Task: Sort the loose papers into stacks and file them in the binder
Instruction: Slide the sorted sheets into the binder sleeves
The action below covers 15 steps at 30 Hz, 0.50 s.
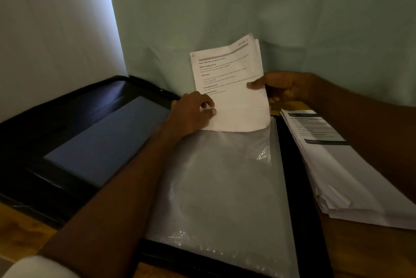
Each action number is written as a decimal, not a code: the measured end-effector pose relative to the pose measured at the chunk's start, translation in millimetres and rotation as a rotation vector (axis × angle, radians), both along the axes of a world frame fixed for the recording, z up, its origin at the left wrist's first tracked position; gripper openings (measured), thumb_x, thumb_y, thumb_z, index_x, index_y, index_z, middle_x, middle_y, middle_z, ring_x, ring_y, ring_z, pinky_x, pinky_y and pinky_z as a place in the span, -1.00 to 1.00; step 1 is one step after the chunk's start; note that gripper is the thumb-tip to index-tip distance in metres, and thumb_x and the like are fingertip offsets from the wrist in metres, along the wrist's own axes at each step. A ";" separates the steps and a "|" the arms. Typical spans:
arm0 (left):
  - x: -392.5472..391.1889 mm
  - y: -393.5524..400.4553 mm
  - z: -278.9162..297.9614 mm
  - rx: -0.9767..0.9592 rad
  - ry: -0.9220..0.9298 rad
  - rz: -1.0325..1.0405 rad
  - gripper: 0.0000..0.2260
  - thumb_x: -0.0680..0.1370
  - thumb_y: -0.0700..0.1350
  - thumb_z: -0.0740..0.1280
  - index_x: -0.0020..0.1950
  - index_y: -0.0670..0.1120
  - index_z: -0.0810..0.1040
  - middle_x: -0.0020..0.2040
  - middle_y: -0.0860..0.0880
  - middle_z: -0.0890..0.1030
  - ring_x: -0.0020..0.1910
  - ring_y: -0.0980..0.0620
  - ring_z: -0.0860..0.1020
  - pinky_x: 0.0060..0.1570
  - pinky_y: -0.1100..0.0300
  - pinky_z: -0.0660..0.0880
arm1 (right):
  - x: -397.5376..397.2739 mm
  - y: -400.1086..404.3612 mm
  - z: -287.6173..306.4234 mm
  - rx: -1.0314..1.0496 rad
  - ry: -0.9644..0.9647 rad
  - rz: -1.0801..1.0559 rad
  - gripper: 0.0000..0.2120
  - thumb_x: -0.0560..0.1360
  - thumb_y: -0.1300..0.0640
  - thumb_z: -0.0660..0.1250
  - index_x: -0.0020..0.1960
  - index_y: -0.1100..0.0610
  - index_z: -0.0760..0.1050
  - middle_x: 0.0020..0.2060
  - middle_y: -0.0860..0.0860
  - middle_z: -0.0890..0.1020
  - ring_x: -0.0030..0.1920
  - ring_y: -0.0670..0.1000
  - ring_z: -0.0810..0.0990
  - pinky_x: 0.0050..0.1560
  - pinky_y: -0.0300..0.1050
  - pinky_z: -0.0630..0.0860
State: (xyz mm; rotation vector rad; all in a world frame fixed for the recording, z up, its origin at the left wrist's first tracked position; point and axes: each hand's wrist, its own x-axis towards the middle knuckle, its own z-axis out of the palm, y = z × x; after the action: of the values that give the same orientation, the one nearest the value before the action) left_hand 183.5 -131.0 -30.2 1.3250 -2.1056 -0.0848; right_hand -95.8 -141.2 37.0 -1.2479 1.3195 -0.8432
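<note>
The binder (67, 142) is black and matt, its inner pocket panel a smoother, faintly sheened dark sheet; right of that panel the clear plastic sleeve (220, 187) is glossy and crinkled, catching white glints; the sheets (227, 88) at the sleeve's far end are matt white printed paper, creased; the paper stack (337, 165) right of the binder looks the same; the counter (20, 228) is warm, smooth wood.

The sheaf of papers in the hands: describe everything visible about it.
The sheaf is several white printed sheets, the top one carrying black headings and text lines under a grey bar. It stands tilted upward, its far corners fanned apart against the green cloth. Its lower end goes into the top opening of the clear sleeve in the open binder. The left hand pinches its lower left edge; the right hand grips its right edge, thumb on the front.
</note>
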 end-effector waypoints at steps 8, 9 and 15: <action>-4.8 14.8 -3.9 0.098 -0.033 -0.224 -0.48 0.35 0.39 0.30 0.11 0.05 0.43 0.09 0.00 0.49 0.05 -0.01 0.50 0.11 -0.07 0.51 | -10.0 11.8 -10.6 0.077 0.110 -0.046 -0.63 0.51 0.36 0.42 0.28 0.16 0.56 0.13 0.11 0.71 -0.01 0.07 0.74 -0.20 -0.04 0.70; -4.9 15.6 -3.1 0.102 -0.030 -0.214 -0.51 0.37 0.35 0.32 0.10 0.04 0.41 0.10 -0.01 0.49 0.06 -0.02 0.49 0.12 -0.08 0.51 | -11.1 12.7 -11.5 0.072 0.091 -0.073 -0.66 0.52 0.32 0.43 0.28 0.16 0.56 0.10 0.10 0.72 -0.04 0.06 0.74 -0.23 -0.04 0.69; -3.9 19.3 2.5 0.106 -0.089 -0.224 -0.70 0.54 0.14 0.28 0.11 -0.03 0.55 0.17 -0.03 0.53 0.15 -0.04 0.51 0.23 -0.09 0.47 | -3.0 7.1 -14.4 -0.066 -0.033 -0.278 -0.72 0.61 0.35 0.32 0.31 0.23 0.50 -0.03 0.12 0.66 -0.16 0.07 0.64 -0.51 -0.16 0.56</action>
State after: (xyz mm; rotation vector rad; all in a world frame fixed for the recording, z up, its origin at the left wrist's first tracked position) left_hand 179.7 -111.7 -27.7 1.1654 -2.3477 -0.2388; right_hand -98.7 -134.1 22.6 -1.1108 1.4695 -1.1057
